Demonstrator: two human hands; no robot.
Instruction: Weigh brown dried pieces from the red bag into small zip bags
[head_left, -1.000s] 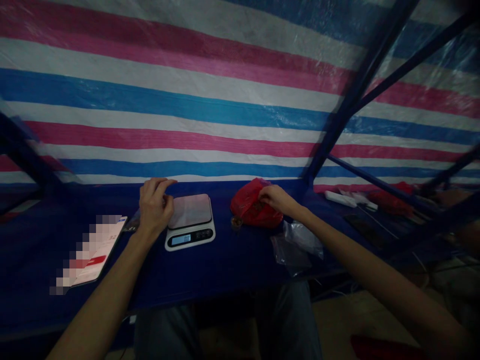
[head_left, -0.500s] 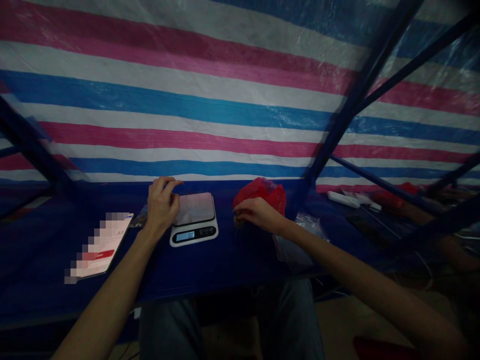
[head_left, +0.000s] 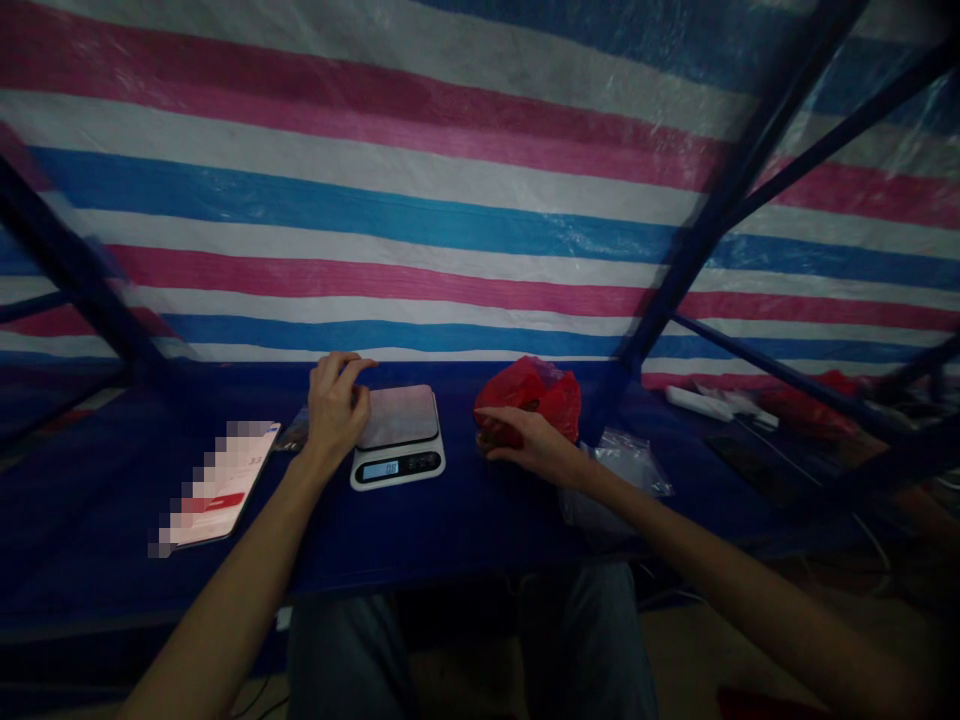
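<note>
A small white digital kitchen scale [head_left: 397,442] with a lit display stands on the dark blue table [head_left: 450,530]. My left hand [head_left: 337,405] hovers at the scale's left edge, fingers curled and pinched together; what they hold, if anything, is too small to see. My right hand [head_left: 525,445] rests on the table at the foot of a crumpled red plastic bag [head_left: 536,392], fingers closed at the bag's lower left edge, on something I cannot make out.
A phone or card with a pale screen [head_left: 221,485] lies at the left. Clear plastic bags [head_left: 626,460] lie right of my right arm. A white object [head_left: 694,403] and cables lie at the far right. Blue metal frame bars [head_left: 705,210] rise before a striped tarp.
My right hand came off the top of the red bag and dropped to the table at its lower left. The left hand stayed by the scale. The view shifted slightly.
</note>
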